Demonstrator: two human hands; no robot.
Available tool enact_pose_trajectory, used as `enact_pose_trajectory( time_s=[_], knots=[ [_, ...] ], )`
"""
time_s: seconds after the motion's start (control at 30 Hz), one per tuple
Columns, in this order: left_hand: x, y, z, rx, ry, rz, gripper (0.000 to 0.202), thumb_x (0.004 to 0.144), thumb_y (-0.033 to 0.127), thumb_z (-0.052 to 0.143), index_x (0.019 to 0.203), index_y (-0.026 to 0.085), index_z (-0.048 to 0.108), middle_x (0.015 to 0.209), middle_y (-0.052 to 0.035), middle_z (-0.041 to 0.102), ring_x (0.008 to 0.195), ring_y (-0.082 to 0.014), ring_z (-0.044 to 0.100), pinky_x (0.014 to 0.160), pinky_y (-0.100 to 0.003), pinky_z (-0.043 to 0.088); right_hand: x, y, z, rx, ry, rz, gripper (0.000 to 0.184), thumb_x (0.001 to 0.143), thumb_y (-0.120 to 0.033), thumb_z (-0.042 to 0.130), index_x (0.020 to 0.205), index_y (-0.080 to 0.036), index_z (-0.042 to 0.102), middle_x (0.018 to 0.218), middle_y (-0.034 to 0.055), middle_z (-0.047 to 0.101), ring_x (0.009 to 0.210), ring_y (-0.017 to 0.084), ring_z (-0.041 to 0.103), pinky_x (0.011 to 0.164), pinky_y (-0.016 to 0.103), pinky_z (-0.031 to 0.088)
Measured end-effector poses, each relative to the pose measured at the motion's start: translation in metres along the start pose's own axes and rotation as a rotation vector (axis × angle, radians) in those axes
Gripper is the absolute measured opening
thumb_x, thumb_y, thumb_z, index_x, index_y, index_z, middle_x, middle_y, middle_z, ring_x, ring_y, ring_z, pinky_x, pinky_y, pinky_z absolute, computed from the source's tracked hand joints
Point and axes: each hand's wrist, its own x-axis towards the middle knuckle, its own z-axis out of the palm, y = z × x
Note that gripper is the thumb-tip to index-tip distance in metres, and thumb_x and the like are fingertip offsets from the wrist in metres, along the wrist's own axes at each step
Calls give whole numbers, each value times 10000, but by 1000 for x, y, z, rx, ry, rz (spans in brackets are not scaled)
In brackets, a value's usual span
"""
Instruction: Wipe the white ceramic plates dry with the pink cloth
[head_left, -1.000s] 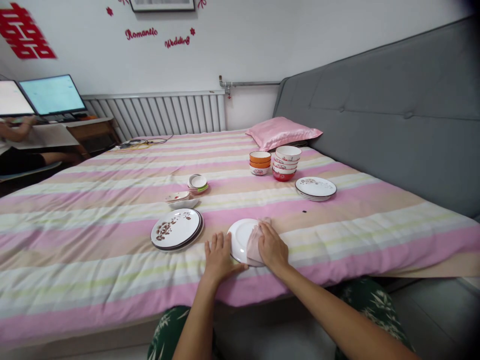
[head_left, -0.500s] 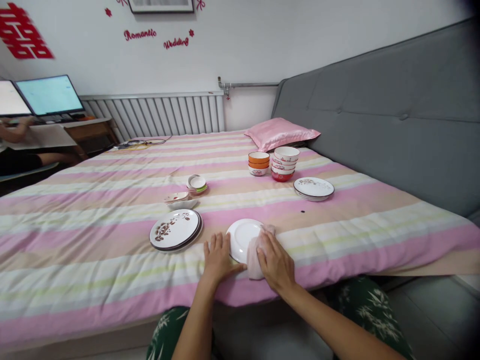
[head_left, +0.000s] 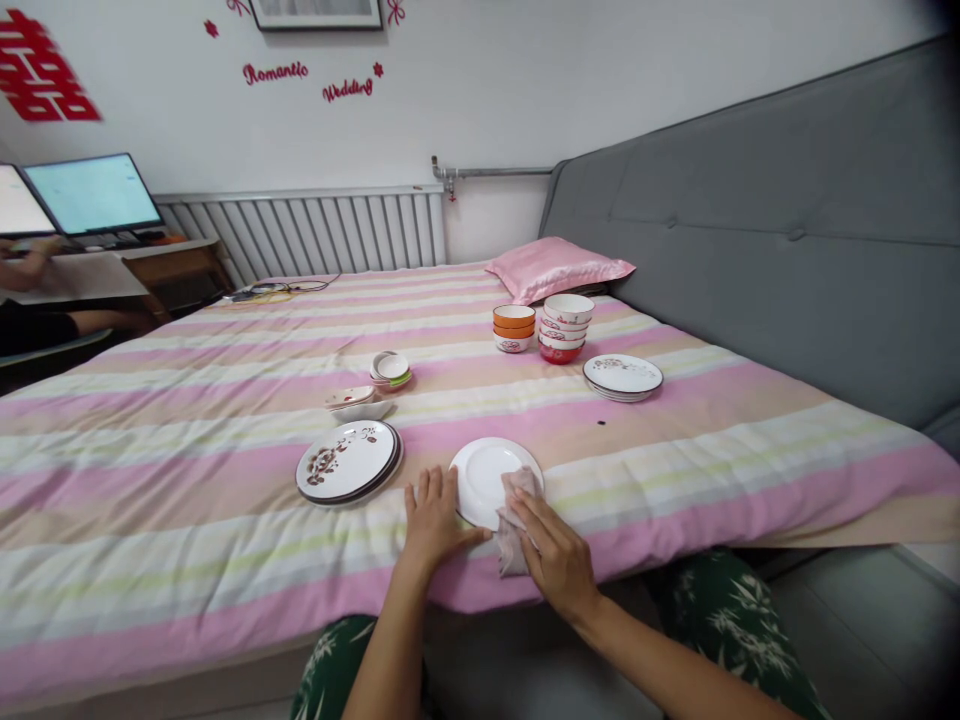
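Observation:
A white plate lies face down or up, I cannot tell which, near the bed's front edge. My left hand rests at its left rim with the fingers spread and the thumb along the near edge. My right hand presses a pale pink cloth onto the plate's right side; part of the cloth hangs over the near rim. Left of my left hand sits a stack of plates with brown flowers on the top one.
Small dishes and a stack of little bowls stand behind the left plates. Farther right are orange-topped bowls, red and white bowls and more plates. A pink pillow lies behind. A person sits at monitors.
My right hand has moved the cloth slightly down and toward me along the plate's right side, baring more of the right rim. My left hand stays at the left rim.

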Motion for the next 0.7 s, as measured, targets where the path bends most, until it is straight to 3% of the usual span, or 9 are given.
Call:
enact_pose_trajectory(
  time_s=[0.3, 0.47, 0.7],
  knots=[
    [2, -1, 2, 34, -5, -2, 938, 636, 507, 584, 1406, 137, 197, 1471, -166, 179, 1358, -317, 90, 1064, -510, 48, 23, -3, -1, 31, -159, -334, 425, 864, -109, 389, 1252, -250, 488, 1271, -1, 537, 1273, 186, 373, 1010, 382, 405],
    [2, -2, 2, 5, -7, -6, 954, 623, 462, 573, 1396, 69, 175, 1464, -189, 180, 1360, -301, 97, 1073, -488, 49, 41, -4, 6, 73, -225, -387, 368, 859, -136, 429, 1192, -245, 539, 1220, 25, 582, 1238, 171, 422, 1016, 382, 376],
    [5, -3, 6, -22, 3, -48, 1016, 560, 287, 524, 1393, -4, 21, 1476, -196, 113, 1363, -283, 86, 1082, -464, 55, 68, -14, 16, 116, -344, -400, 311, 856, -167, 439, 1137, -190, 571, 1204, 57, 584, 1253, 182, 388, 1038, 377, 336]
  ],
)
